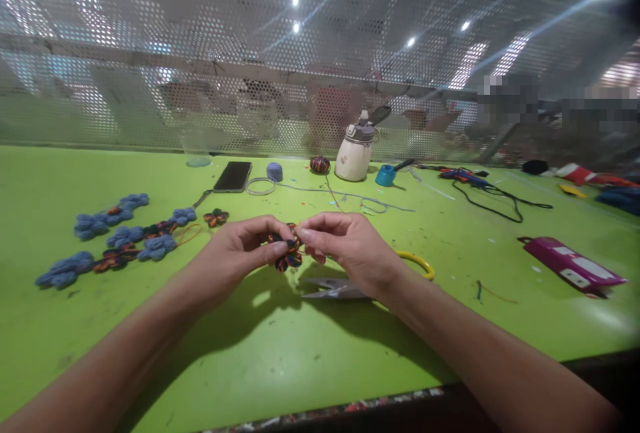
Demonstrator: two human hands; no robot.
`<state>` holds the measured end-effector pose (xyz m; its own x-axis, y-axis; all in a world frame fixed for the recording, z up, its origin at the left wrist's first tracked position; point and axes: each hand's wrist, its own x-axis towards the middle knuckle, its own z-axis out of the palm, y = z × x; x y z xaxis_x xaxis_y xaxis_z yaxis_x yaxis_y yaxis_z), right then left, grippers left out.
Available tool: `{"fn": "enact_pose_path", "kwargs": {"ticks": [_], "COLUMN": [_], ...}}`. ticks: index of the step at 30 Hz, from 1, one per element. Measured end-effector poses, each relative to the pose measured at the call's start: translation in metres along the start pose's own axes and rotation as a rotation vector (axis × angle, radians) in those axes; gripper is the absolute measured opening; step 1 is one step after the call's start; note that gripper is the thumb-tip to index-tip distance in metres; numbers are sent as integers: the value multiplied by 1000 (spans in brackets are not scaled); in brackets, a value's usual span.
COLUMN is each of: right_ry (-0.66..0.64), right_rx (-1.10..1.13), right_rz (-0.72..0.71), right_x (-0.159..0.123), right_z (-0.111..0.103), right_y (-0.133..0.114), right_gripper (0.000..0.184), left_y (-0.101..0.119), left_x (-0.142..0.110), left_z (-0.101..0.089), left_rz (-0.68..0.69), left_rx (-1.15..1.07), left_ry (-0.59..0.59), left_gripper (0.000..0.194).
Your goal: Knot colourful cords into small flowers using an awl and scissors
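A: Where is the flower, exactly?

B: The dark multicoloured flower is up between the two sets of fingers, above the counter. The left hand has it clamped between thumb and forefinger at its left side.

A: And the right hand?

B: Thumb and forefinger are together at the flower's upper right edge. Whether they grip a petal or a strand, I can't tell; it's too small.

A: How would you handle such fine work?

B: I'd let the left fingers do the steadying: firm near the middle, light enough not to flatten the petals. The right fingers should make small, even movements; a hard tug could pucker the yarn.

A: Anything to watch around them?

B: The scissors lie just beneath the right hand, blades parted and pointing left. I'd shift them farther from the fingers, so no yarn or knuckle catches on the tips.

A: Any guide for shape?

B: Yes, a similar loose flower lies just beyond the left fingers. I'd check the petals against that.
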<state>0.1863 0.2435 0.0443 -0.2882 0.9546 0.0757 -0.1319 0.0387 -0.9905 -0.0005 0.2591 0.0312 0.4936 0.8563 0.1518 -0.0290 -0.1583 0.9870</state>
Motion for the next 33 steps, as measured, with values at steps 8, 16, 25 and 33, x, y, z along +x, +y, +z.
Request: {"fn": "enact_pose_path", "kwargs": {"ticks": [8, 16, 25, 33], "right_ry": [35, 18, 95, -109], "right_rx": [-57, -252, -244, -314], "right_rz": [-9, -127, -169, -151], "right_x": [1, -2, 0, -4], "right_z": [1, 2, 1, 0], "right_y": [1, 3, 1, -7], "right_gripper": [18, 16, 13, 34], "left_y": [2, 5, -4, -2], "left_x": [-2, 0, 1, -1], "left_z": [2, 6, -3, -2], "left_rz": [-49, -113, -98, -158], "left_rx": [-29, -33, -58, -68], "left_ry": [0, -25, 8, 8], "left_gripper": [7, 6, 10, 12]}}
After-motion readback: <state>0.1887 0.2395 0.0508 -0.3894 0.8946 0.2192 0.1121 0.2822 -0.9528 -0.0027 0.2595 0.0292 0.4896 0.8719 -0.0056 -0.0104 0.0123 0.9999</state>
